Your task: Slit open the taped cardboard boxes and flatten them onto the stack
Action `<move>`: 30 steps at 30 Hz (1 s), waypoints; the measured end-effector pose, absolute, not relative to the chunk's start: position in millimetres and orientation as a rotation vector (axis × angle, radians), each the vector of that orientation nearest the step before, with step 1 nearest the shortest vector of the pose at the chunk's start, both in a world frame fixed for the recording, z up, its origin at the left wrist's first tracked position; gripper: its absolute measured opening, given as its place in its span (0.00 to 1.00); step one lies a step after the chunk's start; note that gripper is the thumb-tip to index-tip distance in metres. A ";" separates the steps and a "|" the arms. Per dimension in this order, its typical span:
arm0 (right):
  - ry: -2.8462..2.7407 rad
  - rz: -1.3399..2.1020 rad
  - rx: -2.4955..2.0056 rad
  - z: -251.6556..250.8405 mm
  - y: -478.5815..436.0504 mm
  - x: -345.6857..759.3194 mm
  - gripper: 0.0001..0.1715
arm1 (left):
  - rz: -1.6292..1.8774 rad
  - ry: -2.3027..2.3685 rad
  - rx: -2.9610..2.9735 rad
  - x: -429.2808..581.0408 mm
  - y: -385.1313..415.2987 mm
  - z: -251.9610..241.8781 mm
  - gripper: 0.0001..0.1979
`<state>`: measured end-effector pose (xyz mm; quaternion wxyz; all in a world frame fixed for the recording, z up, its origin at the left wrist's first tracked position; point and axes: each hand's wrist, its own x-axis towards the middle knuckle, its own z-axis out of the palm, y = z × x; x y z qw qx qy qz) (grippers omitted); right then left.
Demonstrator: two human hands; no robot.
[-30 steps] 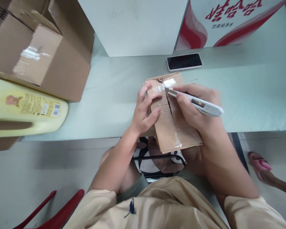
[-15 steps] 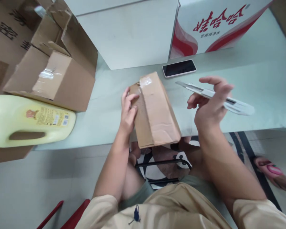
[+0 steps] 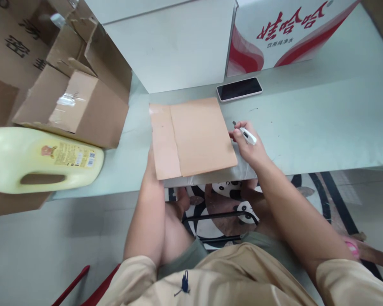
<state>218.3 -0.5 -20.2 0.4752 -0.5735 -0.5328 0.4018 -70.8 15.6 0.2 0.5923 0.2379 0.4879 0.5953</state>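
Note:
A small cardboard box [image 3: 201, 138] is tilted at the table's front edge, with a broad plain face and a taped-looking side strip turned up to me. My left hand [image 3: 150, 163] holds it from the left and underneath; the fingers are hidden behind the box. At the box's right edge, my right hand [image 3: 249, 143] is closed around a white utility knife [image 3: 248, 136]. The knife's dark tip points up and left, close to the cardboard. Whether the blade touches the box I cannot tell.
A phone [image 3: 239, 89] lies behind the box, before a white carton [image 3: 178, 51] and a red-and-white carton [image 3: 274, 38]. To the left are an opened cardboard box [image 3: 98, 110] and a yellow jug [image 3: 73, 165]. Small dark scraps dot the pale tablecloth [image 3: 315, 123].
The box has been turned so that a broad face shows, and it now covers my left fingers. My right hand has brought the knife left and in to the box's right edge.

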 end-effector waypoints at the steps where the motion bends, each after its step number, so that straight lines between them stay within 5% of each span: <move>1: -1.277 0.997 -1.417 -20.1 -0.4 217.7 0.31 | 1.397 1.137 0.562 -69.5 12.3 3.4 0.19; 5: -1.115 1.090 -1.324 -21.8 2.8 218.1 0.25 | 1.359 1.124 0.626 -62.4 -0.1 12.5 0.24; 10: -1.011 1.028 -1.087 -17.6 6.0 227.1 0.26 | 1.472 1.262 0.671 -58.1 3.2 13.6 0.16; 19: -1.434 0.968 -1.006 -23.4 -0.9 229.6 0.51 | 1.408 1.185 0.571 -56.3 7.2 21.9 0.18; 30: -1.553 1.166 -1.114 -41.4 1.5 230.9 0.46 | 1.441 1.165 0.644 -55.5 3.4 15.7 0.15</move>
